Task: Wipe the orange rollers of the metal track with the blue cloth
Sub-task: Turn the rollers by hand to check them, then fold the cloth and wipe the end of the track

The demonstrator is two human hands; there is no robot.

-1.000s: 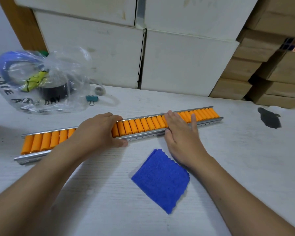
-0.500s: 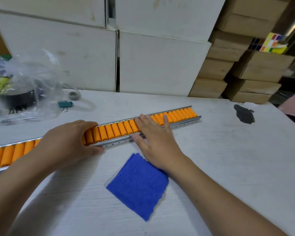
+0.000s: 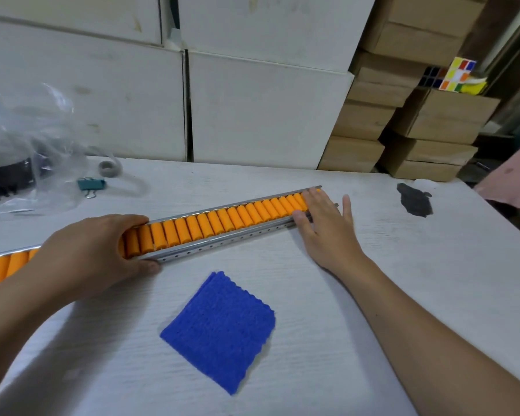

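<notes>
A long metal track [image 3: 222, 240] with a row of orange rollers [image 3: 222, 219] lies slantwise across the white table [image 3: 403, 280], running off the left edge of view. My left hand [image 3: 93, 253] clasps the track across its width, thumb on the near rail, fingers over the far rail. My right hand [image 3: 324, 226] lies flat with spread fingers on the track's right end, holding nothing. The folded blue cloth [image 3: 219, 328] lies on the table nearer me, between my forearms, touched by neither hand.
A clear plastic bag [image 3: 33, 151] with dark items sits at the back left, a teal binder clip [image 3: 91, 184] and a grey ring [image 3: 108, 168] beside it. White boxes [image 3: 252, 109] and brown cartons [image 3: 418, 124] line the back. A dark stain [image 3: 415, 199] marks the table's right.
My right hand slid along the rollers from the track's middle to its right end. The view shifted right, so more of the left end is cut off. Left hand and cloth stayed put.
</notes>
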